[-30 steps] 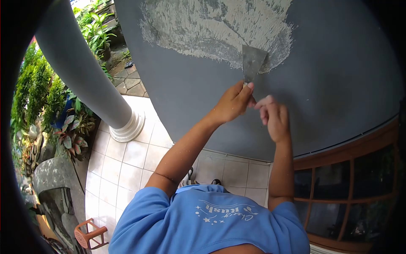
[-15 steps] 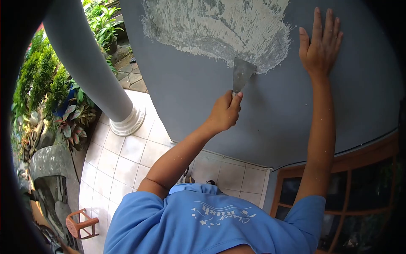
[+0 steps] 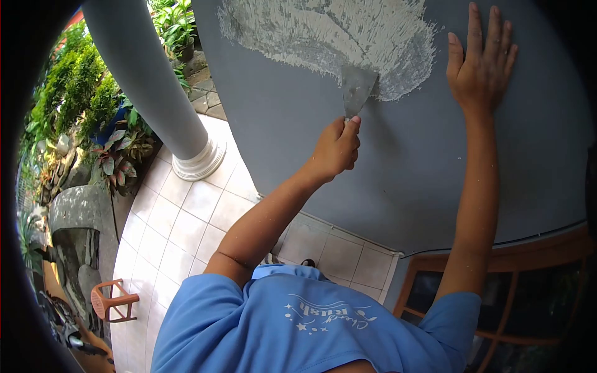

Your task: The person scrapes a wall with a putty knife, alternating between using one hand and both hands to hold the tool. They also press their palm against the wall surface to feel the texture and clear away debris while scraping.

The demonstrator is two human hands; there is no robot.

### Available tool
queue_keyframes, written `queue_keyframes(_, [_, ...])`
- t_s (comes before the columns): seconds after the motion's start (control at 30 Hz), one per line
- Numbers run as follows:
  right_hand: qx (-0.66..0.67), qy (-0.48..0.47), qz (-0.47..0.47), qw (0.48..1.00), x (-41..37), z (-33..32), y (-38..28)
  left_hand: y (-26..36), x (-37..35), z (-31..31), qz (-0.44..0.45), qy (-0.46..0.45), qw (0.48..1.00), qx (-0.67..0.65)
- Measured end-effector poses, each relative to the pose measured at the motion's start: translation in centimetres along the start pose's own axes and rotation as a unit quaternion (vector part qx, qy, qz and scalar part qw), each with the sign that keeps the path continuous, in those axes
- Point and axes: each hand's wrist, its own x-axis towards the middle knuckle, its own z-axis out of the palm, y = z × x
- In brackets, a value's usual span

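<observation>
My left hand [image 3: 337,146] is closed round the handle of a metal scraper [image 3: 357,89]. The blade points up and lies over the lower edge of a rough, whitish patch [image 3: 373,37] on the grey wall [image 3: 298,124]. Flat against the wall, to the right of the patch, rests my right hand [image 3: 482,74], its fingers stretched and a little apart, holding nothing. Most of the scraper's handle is hidden in my left fist.
A round grey column [image 3: 146,74] stands on the tiled floor [image 3: 180,224] at the left, with plants [image 3: 74,81] beyond it. A small orange stool [image 3: 115,300] is at the lower left. A wood-framed window [image 3: 510,292] lies at the lower right.
The scraper and my left hand have moved up a little, the blade now further over the patch. My right hand stays on the wall. The whole view has shifted slightly.
</observation>
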Motion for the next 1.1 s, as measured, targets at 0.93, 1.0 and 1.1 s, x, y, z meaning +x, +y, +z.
queue_keyframes(0.93, [-0.074,0.034,-0.046,0.996,-0.7,1.4,1.3,2.5,2.4,2.5,0.233,0.058,0.962,0.129])
queue_keyframes(1.0, [-0.031,0.025,-0.023,0.999,-0.1,0.3,0.0,3.6,1.9,2.0,0.190,0.026,0.979,0.077])
queue_keyframes(1.1, [-0.072,0.049,-0.036,0.996,-0.2,1.8,1.4,-0.2,-0.7,0.1,0.016,0.028,0.998,0.050])
